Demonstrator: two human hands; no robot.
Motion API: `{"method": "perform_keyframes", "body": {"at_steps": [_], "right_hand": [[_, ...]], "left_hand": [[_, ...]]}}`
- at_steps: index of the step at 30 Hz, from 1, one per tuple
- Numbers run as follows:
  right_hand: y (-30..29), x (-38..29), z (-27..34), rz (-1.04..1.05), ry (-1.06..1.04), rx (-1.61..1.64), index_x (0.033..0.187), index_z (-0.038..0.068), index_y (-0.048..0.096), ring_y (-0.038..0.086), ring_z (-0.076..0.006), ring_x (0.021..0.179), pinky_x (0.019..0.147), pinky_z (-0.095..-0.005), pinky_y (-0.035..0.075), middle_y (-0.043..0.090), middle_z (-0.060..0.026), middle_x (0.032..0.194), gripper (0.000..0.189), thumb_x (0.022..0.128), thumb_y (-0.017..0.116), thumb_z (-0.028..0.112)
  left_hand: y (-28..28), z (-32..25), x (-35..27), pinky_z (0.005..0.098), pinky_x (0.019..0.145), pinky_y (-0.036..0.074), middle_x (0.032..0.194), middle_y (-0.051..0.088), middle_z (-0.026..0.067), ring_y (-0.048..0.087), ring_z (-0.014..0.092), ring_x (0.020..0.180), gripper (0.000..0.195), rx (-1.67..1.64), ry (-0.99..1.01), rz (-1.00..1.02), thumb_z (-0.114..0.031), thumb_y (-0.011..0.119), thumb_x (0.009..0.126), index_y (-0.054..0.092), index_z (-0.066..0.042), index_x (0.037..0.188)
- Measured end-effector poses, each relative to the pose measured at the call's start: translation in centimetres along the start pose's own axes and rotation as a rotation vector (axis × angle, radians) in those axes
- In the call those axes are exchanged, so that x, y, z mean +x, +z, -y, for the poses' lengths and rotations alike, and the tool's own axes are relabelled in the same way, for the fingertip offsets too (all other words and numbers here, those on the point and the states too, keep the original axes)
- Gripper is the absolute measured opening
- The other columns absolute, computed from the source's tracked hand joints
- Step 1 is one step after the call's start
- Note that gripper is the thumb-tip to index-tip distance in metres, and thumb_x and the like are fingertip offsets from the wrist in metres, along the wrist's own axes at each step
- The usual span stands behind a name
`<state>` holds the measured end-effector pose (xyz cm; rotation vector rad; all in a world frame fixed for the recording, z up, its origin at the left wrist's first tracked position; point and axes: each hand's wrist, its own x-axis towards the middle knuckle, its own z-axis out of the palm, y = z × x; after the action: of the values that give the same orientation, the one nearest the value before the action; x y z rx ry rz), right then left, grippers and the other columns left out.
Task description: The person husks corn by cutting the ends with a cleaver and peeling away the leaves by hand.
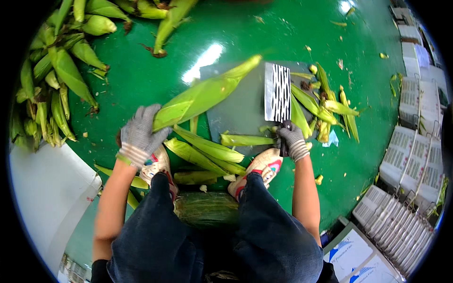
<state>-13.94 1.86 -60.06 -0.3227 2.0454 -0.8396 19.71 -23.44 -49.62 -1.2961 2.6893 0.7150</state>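
My left hand (143, 132), in a grey knit glove, grips the thick end of a green ear of corn in its husk (201, 97). The narrow end of the ear points up and to the right, over a dark grey board (233, 116) on the floor. In my gloved right hand (293, 139) is the dark handle of a cleaver (277, 93), its blade pointing away from me. Black and white stripes cover part of the blade. Loose husk leaves (208, 150) lie between my shoes, and one cut husk piece (247, 140) rests at the board's near edge.
A heap of unhusked corn (63, 74) lies at the far left, beside a white panel (53, 191). Husk scraps (329, 106) are piled right of the board on the green floor (339, 184). Stacked white printed packages (407, 155) and a carton (361, 258) line the right side.
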Motion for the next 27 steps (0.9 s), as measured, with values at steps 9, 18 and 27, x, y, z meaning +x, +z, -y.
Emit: {"method": "perform_keyframes", "body": {"at_steps": [9, 18, 27], "right_hand": [[1.4, -9.7, 4.4, -0.237, -0.331, 0.011, 0.075, 0.005, 0.040, 0.041, -0.0078, 0.046, 0.042, -0.0230, 0.037, 0.040, -0.0010, 0.059, 0.020, 0.078, 0.060, 0.005], [0.2, -9.5, 16.2, -0.052, -0.890, 0.731, 0.089, 0.009, 0.047, 0.041, -0.0171, 0.049, 0.042, -0.0296, 0.033, 0.045, -0.0037, 0.061, 0.033, 0.084, 0.045, 0.042], [4.5, -2.7, 3.1, -0.101, -0.377, -0.039, 0.084, 0.000, 0.055, 0.047, -0.0137, 0.052, 0.050, -0.0276, 0.038, 0.052, -0.0072, 0.059, 0.027, 0.087, 0.049, 0.026]], "left_hand": [[2.1, -1.3, 4.8, 0.0430, 0.069, 0.047, 0.084, 0.058, 0.0189, 0.058, 0.035, 0.080, 0.039, 0.255, -0.040, 0.299, -0.025, 0.063, 0.067, 0.047, -0.009, 0.098], [1.3, -3.7, 7.7, 0.0446, 0.064, 0.047, 0.078, 0.060, 0.0193, 0.058, 0.037, 0.074, 0.040, 0.314, 0.029, 0.344, -0.023, 0.063, 0.064, 0.048, -0.009, 0.098], [5.9, 1.8, 6.2, 0.0396, 0.066, 0.048, 0.077, 0.058, 0.0167, 0.058, 0.035, 0.073, 0.028, -0.137, 0.161, 0.291, -0.021, 0.060, 0.066, 0.052, -0.008, 0.090]]}}
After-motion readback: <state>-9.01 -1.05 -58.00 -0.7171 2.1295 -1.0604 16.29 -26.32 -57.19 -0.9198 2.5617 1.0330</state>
